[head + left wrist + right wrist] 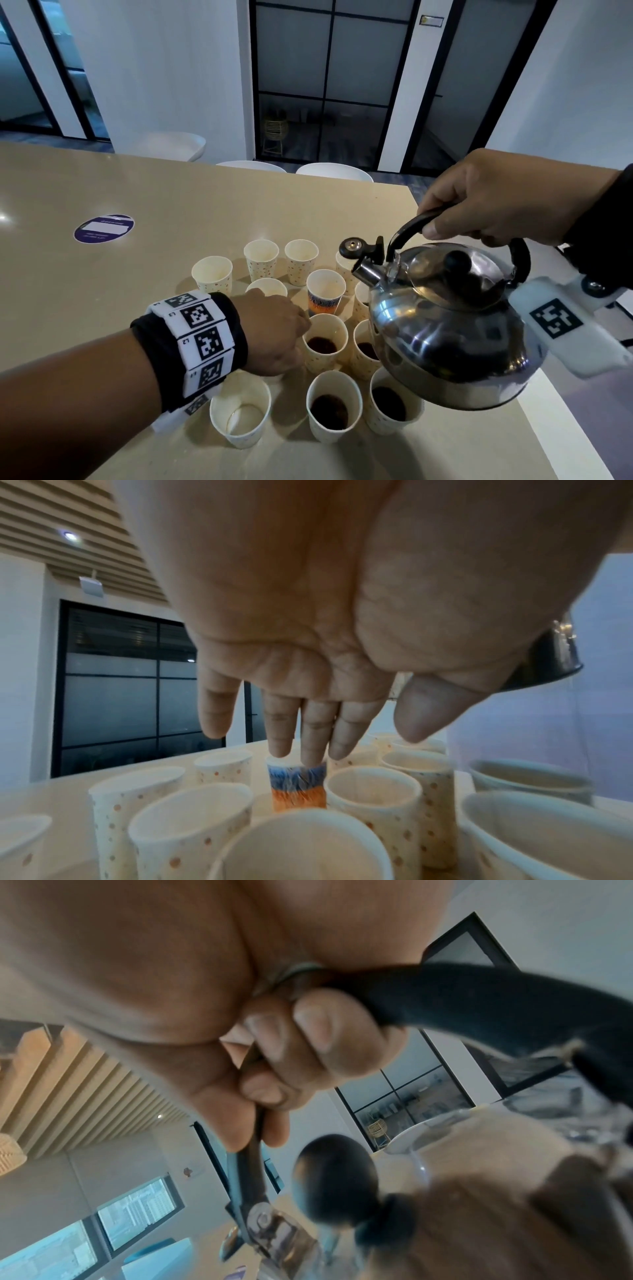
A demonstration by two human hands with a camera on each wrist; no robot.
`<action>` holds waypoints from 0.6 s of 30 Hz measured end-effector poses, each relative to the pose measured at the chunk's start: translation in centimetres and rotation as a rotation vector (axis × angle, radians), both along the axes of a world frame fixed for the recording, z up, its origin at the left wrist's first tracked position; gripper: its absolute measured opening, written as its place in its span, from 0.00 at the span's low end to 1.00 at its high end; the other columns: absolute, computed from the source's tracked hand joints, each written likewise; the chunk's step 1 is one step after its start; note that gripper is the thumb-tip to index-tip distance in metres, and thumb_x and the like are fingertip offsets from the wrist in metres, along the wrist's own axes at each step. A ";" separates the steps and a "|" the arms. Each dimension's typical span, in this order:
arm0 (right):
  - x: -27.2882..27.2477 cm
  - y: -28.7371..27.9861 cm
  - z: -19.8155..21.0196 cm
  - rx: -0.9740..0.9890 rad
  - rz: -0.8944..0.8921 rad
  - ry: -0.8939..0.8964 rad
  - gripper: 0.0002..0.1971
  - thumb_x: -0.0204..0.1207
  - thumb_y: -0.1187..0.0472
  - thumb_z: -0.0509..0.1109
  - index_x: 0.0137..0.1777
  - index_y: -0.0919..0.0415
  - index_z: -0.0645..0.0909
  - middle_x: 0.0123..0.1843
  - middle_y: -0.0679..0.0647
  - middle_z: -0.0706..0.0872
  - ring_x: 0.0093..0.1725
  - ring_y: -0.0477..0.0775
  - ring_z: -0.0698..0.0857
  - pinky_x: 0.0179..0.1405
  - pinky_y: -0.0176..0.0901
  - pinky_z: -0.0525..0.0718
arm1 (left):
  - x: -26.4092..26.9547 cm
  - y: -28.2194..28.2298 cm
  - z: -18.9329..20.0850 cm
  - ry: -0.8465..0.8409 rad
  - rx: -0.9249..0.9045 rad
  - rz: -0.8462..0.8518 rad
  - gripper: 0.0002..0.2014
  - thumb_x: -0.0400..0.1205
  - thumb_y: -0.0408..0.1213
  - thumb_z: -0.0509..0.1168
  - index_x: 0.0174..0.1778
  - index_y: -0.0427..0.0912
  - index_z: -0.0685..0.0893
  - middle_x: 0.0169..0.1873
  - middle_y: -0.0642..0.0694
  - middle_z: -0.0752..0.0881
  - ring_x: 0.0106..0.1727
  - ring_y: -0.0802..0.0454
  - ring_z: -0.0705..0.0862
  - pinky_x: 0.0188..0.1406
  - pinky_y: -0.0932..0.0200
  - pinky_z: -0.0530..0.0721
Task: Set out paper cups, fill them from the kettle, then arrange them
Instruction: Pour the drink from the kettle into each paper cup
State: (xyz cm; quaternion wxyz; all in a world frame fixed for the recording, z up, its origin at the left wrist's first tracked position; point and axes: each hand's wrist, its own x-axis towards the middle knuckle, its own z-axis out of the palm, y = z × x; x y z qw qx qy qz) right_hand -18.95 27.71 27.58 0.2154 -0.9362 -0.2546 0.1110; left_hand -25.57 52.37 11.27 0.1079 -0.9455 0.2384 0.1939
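Here, right hand gripping kettle

The left forearm, entering from the lower left of the head view, is wearing a black fabric wristband overlaid with a white band of square panels, each showing a black-and-white coded marker with small printed labels beside it. A white plastic piece is sticking out beneath that band. At the right edge, a dark sleeve is covering the right arm down to the wrist. Below it, a white plastic mount is carrying one more black-and-white marker, with a dark screw sitting in its bracket.
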 end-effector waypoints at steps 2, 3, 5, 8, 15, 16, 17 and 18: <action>0.6 -0.3 0.6 0.085 -0.030 0.043 0.04 0.73 0.64 0.77 0.37 0.60 0.90 0.20 0.52 0.76 0.17 0.46 0.70 0.17 0.36 0.70 | 0.7 0.1 0.9 -0.044 -0.012 0.012 0.27 0.87 0.54 0.52 0.79 0.45 0.74 0.73 0.47 0.78 0.70 0.45 0.78 0.65 0.42 0.82; 0.9 -0.3 0.8 0.119 -0.043 0.049 0.04 0.73 0.64 0.77 0.37 0.61 0.90 0.19 0.52 0.76 0.17 0.45 0.70 0.17 0.35 0.69 | 1.2 0.2 1.2 -0.062 -0.012 0.032 0.26 0.87 0.53 0.53 0.78 0.44 0.74 0.71 0.47 0.79 0.69 0.45 0.79 0.65 0.43 0.82; 1.5 -0.3 1.2 0.168 -0.067 0.039 0.04 0.73 0.65 0.76 0.37 0.63 0.90 0.18 0.51 0.77 0.15 0.44 0.70 0.16 0.34 0.69 | 2.1 0.3 1.8 -0.087 -0.005 0.071 0.25 0.87 0.54 0.54 0.77 0.44 0.74 0.70 0.48 0.79 0.68 0.45 0.79 0.64 0.43 0.82; 2.4 0.1 1.4 0.200 -0.075 0.014 0.05 0.73 0.64 0.77 0.37 0.62 0.90 0.20 0.51 0.78 0.17 0.45 0.71 0.17 0.34 0.70 | 3.5 0.0 2.5 -0.089 0.009 0.109 0.25 0.87 0.54 0.57 0.77 0.45 0.74 0.69 0.49 0.79 0.66 0.45 0.80 0.63 0.45 0.82; 4.5 1.9 1.1 0.125 -0.057 -0.031 0.03 0.73 0.62 0.78 0.39 0.61 0.90 0.18 0.48 0.78 0.18 0.44 0.72 0.17 0.34 0.71 | 5.5 -0.9 2.7 -0.056 0.057 0.181 0.24 0.87 0.51 0.60 0.77 0.47 0.75 0.72 0.50 0.78 0.64 0.46 0.82 0.63 0.47 0.84; 4.9 2.2 1.0 0.109 -0.054 -0.037 0.03 0.72 0.62 0.78 0.38 0.60 0.90 0.18 0.48 0.78 0.17 0.44 0.71 0.17 0.34 0.70 | 5.8 -0.8 2.6 -0.051 0.070 0.175 0.24 0.86 0.51 0.60 0.78 0.47 0.75 0.73 0.50 0.78 0.65 0.46 0.82 0.63 0.46 0.84; 5.3 2.4 0.9 0.097 -0.052 -0.043 0.04 0.72 0.62 0.78 0.37 0.60 0.90 0.18 0.48 0.77 0.17 0.45 0.71 0.17 0.35 0.70 | 6.1 -0.8 2.5 -0.048 0.083 0.167 0.25 0.86 0.52 0.60 0.78 0.46 0.75 0.73 0.49 0.79 0.66 0.45 0.82 0.63 0.45 0.84; 5.6 2.7 0.8 0.083 -0.050 -0.049 0.04 0.71 0.62 0.79 0.36 0.59 0.90 0.18 0.48 0.77 0.18 0.46 0.71 0.18 0.36 0.71 | 6.4 -0.7 2.3 -0.045 0.094 0.157 0.25 0.86 0.53 0.60 0.77 0.46 0.76 0.73 0.49 0.79 0.66 0.45 0.82 0.63 0.43 0.84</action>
